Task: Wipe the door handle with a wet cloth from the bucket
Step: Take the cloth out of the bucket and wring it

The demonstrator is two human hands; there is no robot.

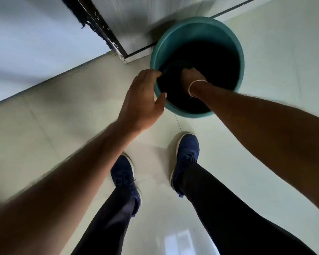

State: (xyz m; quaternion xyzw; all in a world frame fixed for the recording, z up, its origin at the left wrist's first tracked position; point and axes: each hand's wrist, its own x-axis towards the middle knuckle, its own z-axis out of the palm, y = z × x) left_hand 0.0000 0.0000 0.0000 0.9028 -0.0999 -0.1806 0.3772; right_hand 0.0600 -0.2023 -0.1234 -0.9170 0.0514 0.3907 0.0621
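Left hand (144, 100) grips the near-left rim of the bucket (234, 43); right hand (191, 76) reaches inside, its grip untellable, for a cloth likely limp, heavy, dripping.

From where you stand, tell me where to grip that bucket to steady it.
Grip the teal bucket at its near-left rim, coming from above. It stands upright and open, so the thin lip is easiest to pinch. The left hand already rests there, thumb and fingers around the rim, while the right hand reaches inside.

- Left hand (143, 97) grips the near-left rim of the bucket (201, 26).
- Right hand (191, 75) reaches down inside; its fingers are hidden in the dark.
- Bucket stands on the floor (284, 52).
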